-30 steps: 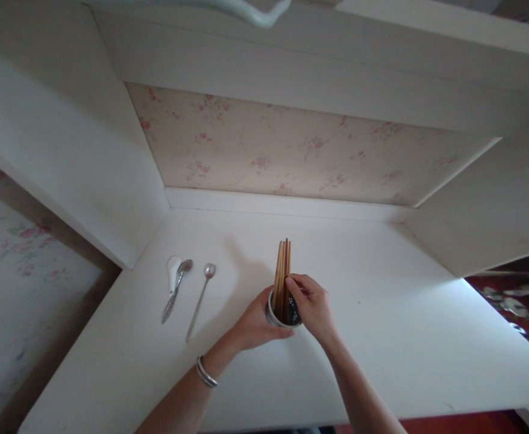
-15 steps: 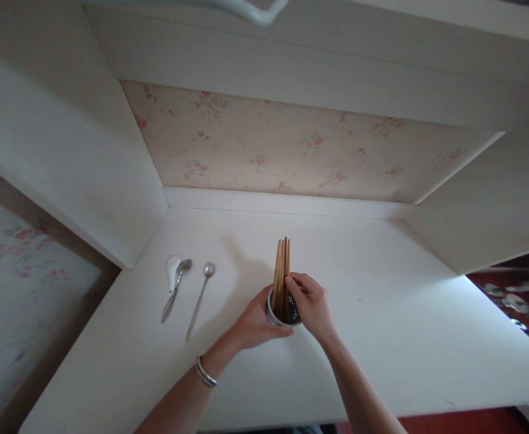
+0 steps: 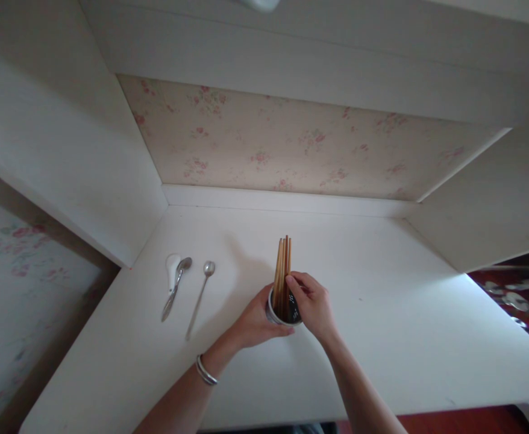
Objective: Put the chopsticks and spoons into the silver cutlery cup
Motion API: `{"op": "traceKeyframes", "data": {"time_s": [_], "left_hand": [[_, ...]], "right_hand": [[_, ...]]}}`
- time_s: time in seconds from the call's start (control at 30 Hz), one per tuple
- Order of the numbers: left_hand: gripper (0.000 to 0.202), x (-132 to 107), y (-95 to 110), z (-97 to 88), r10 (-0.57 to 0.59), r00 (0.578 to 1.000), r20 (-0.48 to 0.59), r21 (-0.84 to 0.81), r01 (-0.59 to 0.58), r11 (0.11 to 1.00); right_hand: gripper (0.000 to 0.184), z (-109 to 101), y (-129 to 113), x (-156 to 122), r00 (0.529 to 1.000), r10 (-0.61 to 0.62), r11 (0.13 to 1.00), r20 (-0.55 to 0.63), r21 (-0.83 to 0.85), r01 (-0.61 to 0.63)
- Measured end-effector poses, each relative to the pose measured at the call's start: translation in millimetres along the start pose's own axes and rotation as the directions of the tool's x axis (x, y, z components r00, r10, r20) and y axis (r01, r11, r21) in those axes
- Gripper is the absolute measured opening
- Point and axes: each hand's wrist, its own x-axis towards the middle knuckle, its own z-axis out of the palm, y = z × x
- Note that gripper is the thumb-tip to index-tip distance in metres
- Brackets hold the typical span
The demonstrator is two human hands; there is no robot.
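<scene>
Your right hand (image 3: 313,306) pinches among the slim brown wooden chopsticks (image 3: 281,271); how many, can't tell. They stand near upright in the round, dark-lined, pale-rimmed cup (image 3: 295,313), gripped round the side by your left hand (image 3: 256,320). Hold cup steady, pinch lightly. In the way: your right hand, hiding the cup's right rim. Left of cup: long-handled silver metal spoon (image 3: 196,307); farther left, shorter silver metal spoon (image 3: 169,305) overlapping white ceramic spoon (image 3: 172,264).

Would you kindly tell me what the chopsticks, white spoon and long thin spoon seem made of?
Chopsticks: probably smooth wood or bamboo, from their tan-brown tones.
White spoon: perhaps glazed ceramic, possibly plastic, being plain white and rounded.
Long thin spoon: likely polished metal, given its silvery, shiny bowl.
</scene>
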Motion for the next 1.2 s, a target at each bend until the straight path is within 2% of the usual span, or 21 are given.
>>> {"op": "traceKeyframes", "data": {"time_s": [0.23,0.37,0.43,0.53,0.6,0.67,0.73,0.87,0.97,1.03,1.07,1.13,1.2], "left_hand": [[0.083,0.9,3.4,-0.6,0.017,0.999,0.028,-0.024,-0.016,1.0],[0.087,1.2,7.1,-3.5,0.013,0.997,0.075,-0.046,-0.01,0.999],[0.086,1.4,9.5,-4.8,0.009,0.995,0.095,-0.053,-0.004,0.999],[0.081,1.8,12.7,-5.8,0.006,0.994,0.109,-0.053,-0.001,0.999],[0.082,2.2,13.5,-5.4,0.019,0.993,0.113,-0.063,-0.012,0.998],[0.08,1.4,12.7,-4.0,0.032,0.996,0.089,-0.05,-0.027,0.998],[0.074,-2.2,10.8,-2.7,0.039,0.999,0.038,0.027,-0.04,0.999],[0.067,-22.3,8.6,-11.6,0.081,0.991,-0.109,0.338,-0.04,0.94],[0.043,-43.3,13.8,-39.7,0.033,0.959,-0.282,0.509,0.121,0.852],[0.03,-55.4,21.2,-67.6,0.031,0.901,-0.432,0.617,0.27,0.739],[0.029,-60.3,25.7,-82.2,0.078,0.857,-0.51,0.68,0.346,0.646],[0.028,-67.3,34.5,-108.0,0.196,0.78,-0.594,0.781,0.5,0.375],[0.029,-70.6,41.3,-125.4,0.242,0.753,-0.612,0.787,0.608,0.103]], "right_hand": [[0.03,-0.3,-0.4,-1.0,1.0,0.019,0.999,0.003,0.026,-0.019],[0.032,-5.7,2.3,-4.4,0.998,0.044,0.993,0.051,0.112,-0.049],[0.044,-9.7,6.1,-9.4,0.99,0.042,0.976,0.138,0.206,-0.07],[0.08,-13.2,14.0,-19.9,0.946,-0.007,0.925,0.323,0.362,-0.117],[0.101,-12.2,20.0,-26.6,0.93,-0.014,0.903,0.367,0.404,-0.145],[0.108,-8.9,26.2,-31.1,0.945,-0.005,0.916,0.327,0.381,-0.127],[0.105,-4.5,32.2,-33.2,0.967,-0.004,0.941,0.254,0.329,-0.082],[0.09,3.5,42.5,-33.6,0.986,-0.001,0.963,0.165,0.267,-0.044],[0.084,8.7,51.1,-33.8,0.992,0.027,0.979,0.12,0.2,-0.051],[0.084,12.8,58.0,-34.1,0.994,0.042,0.983,0.099,0.175,-0.059],[0.085,15.1,61.6,-34.2,0.995,0.045,0.982,0.089,0.181,-0.061],[0.086,19.8,67.9,-34.2,0.996,0.046,0.976,0.071,0.21,-0.06],[0.086,23.5,72.0,-34.0,0.998,0.041,0.97,0.055,0.238,-0.053]]}}
